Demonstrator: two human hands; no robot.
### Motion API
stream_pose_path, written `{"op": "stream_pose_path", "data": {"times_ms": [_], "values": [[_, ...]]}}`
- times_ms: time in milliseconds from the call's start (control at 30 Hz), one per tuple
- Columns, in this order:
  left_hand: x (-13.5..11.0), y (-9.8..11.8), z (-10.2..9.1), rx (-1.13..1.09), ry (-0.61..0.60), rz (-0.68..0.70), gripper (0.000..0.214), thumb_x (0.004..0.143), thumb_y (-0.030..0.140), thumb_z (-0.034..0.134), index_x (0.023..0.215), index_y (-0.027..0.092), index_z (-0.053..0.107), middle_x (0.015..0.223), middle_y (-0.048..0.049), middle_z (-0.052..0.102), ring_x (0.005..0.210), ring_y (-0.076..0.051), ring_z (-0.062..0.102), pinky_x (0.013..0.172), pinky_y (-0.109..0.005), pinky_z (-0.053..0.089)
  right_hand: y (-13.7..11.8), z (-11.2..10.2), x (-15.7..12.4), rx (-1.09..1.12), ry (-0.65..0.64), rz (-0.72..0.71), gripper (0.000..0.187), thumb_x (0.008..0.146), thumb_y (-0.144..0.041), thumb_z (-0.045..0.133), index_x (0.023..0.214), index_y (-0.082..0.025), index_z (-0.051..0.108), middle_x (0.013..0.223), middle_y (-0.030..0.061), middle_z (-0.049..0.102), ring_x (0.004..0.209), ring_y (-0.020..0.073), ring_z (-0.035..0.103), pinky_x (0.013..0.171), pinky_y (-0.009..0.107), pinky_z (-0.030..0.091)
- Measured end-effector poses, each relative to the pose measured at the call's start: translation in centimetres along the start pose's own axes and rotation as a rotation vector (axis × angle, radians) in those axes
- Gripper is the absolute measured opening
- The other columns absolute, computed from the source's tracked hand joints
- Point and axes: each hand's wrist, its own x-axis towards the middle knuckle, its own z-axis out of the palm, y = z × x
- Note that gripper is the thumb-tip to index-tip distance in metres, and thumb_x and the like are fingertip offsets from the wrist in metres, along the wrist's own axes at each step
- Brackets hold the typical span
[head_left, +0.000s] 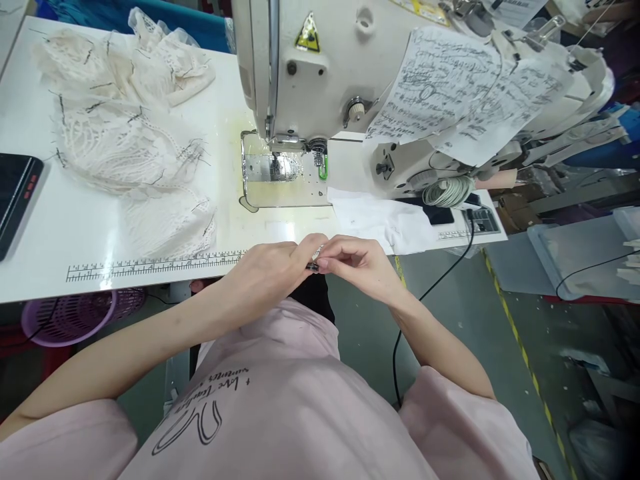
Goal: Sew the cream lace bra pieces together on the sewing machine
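Note:
My left hand [273,270] and my right hand [357,263] meet at the table's front edge, fingers pinched together on a small dark and silvery item [315,261] that I cannot name. Both hands are closed on it. Beyond them stands the white sewing machine [320,67], its needle over the metal plate [280,170]. A pile of cream lace pieces [130,133] with black threads lies to the left on the white table [50,240].
A printed ruler strip [150,267] runs along the table's front edge. Handwritten paper sheets [450,93] hang on the machine. A white cloth [385,220] lies right of the plate. A dark device [15,193] sits at far left, a purple basket [70,317] below.

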Motion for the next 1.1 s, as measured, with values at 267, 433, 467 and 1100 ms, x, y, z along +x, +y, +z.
{"op": "stream_pose_path", "data": {"times_ms": [267, 433, 467, 1100], "values": [[0.1, -0.03, -0.08, -0.045, -0.017, -0.026, 0.029, 0.1, 0.03, 0.04, 0.128, 0.02, 0.042, 0.087, -0.0057, 0.07, 0.071, -0.018, 0.067, 0.057, -0.023, 0.046, -0.33, -0.23, 0.01, 0.004, -0.003, 0.017, 0.01, 0.079, -0.027, 0.074, 0.076, -0.018, 0.072, 0.081, 0.0021, 0.067, 0.074, 0.0124, 0.064, 0.071, 0.029, 0.056], [0.15, -0.03, 0.0, -0.056, -0.02, -0.02, 0.029, 0.1, 0.029, 0.042, 0.128, 0.02, 0.041, 0.088, -0.0057, 0.07, 0.076, -0.018, 0.068, 0.058, -0.022, 0.046, -0.31, -0.34, -0.03, 0.019, -0.013, 0.01, 0.009, 0.081, -0.025, 0.072, 0.076, -0.017, 0.072, 0.079, 0.0021, 0.066, 0.073, 0.0126, 0.064, 0.07, 0.029, 0.055], [0.18, 0.0, -0.03, -0.055, -0.023, -0.019, 0.029, 0.1, 0.029, 0.042, 0.128, 0.02, 0.041, 0.089, -0.0057, 0.07, 0.076, -0.018, 0.068, 0.058, -0.022, 0.046, -0.3, -0.38, -0.04, 0.028, -0.013, 0.016, 0.009, 0.081, -0.026, 0.072, 0.076, -0.017, 0.072, 0.079, 0.002, 0.066, 0.073, 0.0126, 0.064, 0.07, 0.029, 0.055], [0.6, -0.1, -0.29, -0.089, -0.051, -0.049, 0.029, 0.1, 0.028, 0.043, 0.128, 0.021, 0.042, 0.089, -0.0046, 0.071, 0.075, -0.018, 0.069, 0.061, -0.024, 0.046, 0.13, -0.69, -0.48, -0.135, -0.008, -0.119, 0.009, 0.086, -0.019, 0.065, 0.092, -0.019, 0.073, 0.093, 0.0036, 0.069, 0.081, 0.0126, 0.068, 0.068, 0.025, 0.056]]}}
